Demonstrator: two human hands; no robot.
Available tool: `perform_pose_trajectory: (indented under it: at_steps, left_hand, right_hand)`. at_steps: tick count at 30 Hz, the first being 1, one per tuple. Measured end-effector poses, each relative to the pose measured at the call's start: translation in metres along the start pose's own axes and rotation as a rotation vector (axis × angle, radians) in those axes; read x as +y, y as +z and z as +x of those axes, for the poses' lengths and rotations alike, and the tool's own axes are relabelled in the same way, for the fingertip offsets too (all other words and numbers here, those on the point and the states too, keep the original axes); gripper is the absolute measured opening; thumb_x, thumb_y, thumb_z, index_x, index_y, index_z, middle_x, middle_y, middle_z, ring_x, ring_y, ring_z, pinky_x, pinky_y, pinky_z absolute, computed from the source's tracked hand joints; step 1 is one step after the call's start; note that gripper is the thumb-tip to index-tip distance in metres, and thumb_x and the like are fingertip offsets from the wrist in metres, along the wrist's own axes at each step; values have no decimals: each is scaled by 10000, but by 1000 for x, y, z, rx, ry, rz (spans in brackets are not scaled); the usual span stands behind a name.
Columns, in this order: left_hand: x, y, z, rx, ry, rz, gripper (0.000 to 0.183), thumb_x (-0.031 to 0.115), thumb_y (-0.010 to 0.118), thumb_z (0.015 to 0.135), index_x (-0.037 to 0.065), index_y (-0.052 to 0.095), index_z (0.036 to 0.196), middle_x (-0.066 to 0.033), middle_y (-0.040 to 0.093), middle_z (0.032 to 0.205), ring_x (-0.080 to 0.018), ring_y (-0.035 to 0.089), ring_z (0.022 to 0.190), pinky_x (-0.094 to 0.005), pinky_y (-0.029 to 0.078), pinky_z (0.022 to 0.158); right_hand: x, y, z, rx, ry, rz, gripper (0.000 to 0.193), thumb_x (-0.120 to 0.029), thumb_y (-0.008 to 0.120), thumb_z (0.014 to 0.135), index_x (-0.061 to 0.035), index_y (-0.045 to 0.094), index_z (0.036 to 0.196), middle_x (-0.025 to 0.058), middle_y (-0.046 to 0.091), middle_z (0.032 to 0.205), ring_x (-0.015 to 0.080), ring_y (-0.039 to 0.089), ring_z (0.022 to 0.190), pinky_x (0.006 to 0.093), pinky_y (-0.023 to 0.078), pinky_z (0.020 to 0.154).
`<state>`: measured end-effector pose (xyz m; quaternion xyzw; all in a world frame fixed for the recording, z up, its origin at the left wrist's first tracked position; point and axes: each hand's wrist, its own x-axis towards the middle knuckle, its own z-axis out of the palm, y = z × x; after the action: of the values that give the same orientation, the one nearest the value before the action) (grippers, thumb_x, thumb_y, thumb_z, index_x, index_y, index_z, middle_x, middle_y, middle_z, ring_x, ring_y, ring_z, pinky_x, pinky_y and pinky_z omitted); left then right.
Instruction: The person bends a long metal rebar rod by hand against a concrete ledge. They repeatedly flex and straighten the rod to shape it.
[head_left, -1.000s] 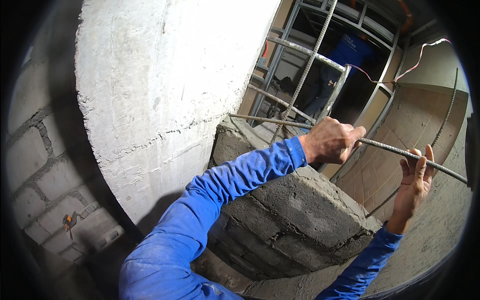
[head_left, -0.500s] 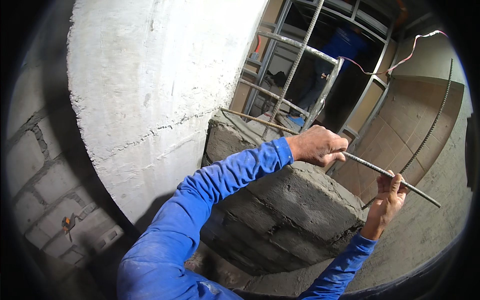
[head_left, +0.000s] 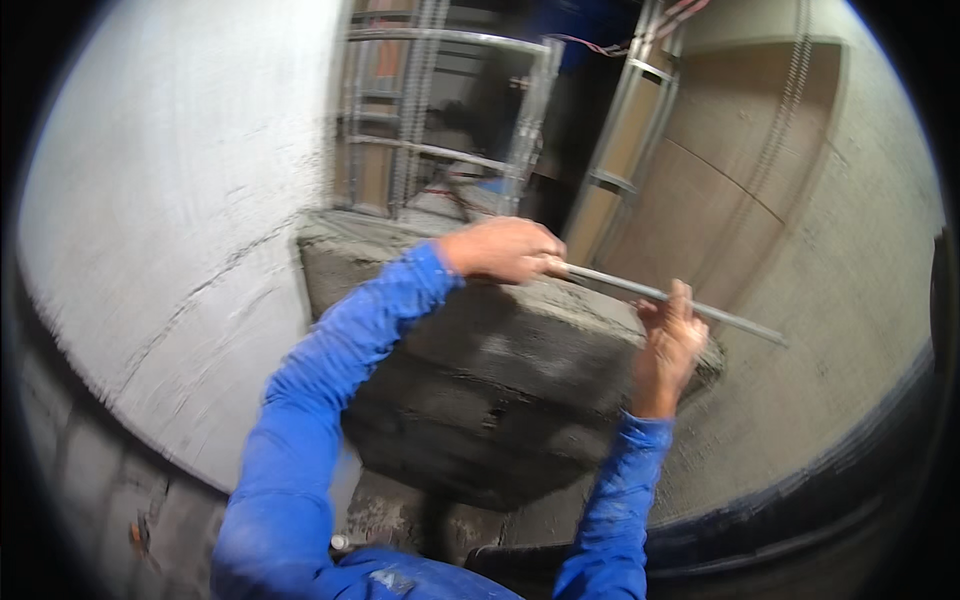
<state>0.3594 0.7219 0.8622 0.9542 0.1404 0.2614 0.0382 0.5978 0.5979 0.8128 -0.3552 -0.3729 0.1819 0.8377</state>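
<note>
A grey steel rebar rod (head_left: 735,322) slants across the front of me, over the top of a low concrete-block wall (head_left: 490,350). My left hand (head_left: 505,250) is closed round the rod above the wall's top edge and hides part of it. Nearer the rod's free right end, my right hand (head_left: 668,350) pinches it between thumb and fingers, its index finger raised along it. Past my right hand the rod's end sticks out over the plastered wall on the right. The picture is smeared by motion, so the fine grip of the fingers is hard to see.
A pale plastered wall (head_left: 190,150) rises at left. Behind the block wall stand a metal frame (head_left: 532,110) and a blurred upright rebar (head_left: 415,100). Another rebar (head_left: 778,120) stands before brown panelling at right. A person in blue (head_left: 590,22) is far back.
My view has swung to the right, so the scene sits further left. Both hands keep hold of the rod. The rod lies at a slightly flatter slant.
</note>
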Motion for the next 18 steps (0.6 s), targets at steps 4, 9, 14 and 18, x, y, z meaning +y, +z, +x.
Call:
perform_pose_trajectory:
  at_steps: [4, 9, 14, 18]
  left_hand:
    - [-4, 8, -3, 71, -81, 198, 212, 277, 647, 978, 78, 710, 1014, -140, 711, 910, -369, 679, 879, -471, 525, 751]
    - [-7, 10, -4, -42, -123, 235, 202, 265, 648, 975, 72, 704, 994, -151, 694, 906, -369, 678, 917, -463, 528, 782]
    - [11, 21, 4, 109, -17, 237, 205, 204, 701, 926, 74, 689, 1085, -142, 684, 940, -349, 683, 920, -435, 540, 788]
    - [31, 59, 24, 241, 102, 323, 257, 192, 743, 902, 81, 673, 1123, -105, 676, 947, -316, 690, 884, -422, 556, 758]
  right_hand:
    - [14, -8, 0, -52, 92, 244, 297, -274, 679, 1031, -7, 595, 1131, 104, 680, 1038, 194, 703, 863, 351, 626, 708]
    - [33, -19, 2, -39, 185, 322, 279, -264, 638, 1054, 4, 595, 1119, 121, 692, 1013, 196, 721, 856, 325, 634, 675]
    - [35, -22, 2, -11, 232, 228, 326, -304, 648, 1047, 11, 562, 1057, 138, 687, 967, 200, 741, 790, 291, 622, 588]
    - [28, -25, 1, -15, 265, 108, 372, -323, 632, 1052, 38, 542, 1057, 156, 696, 876, 190, 726, 669, 274, 590, 512]
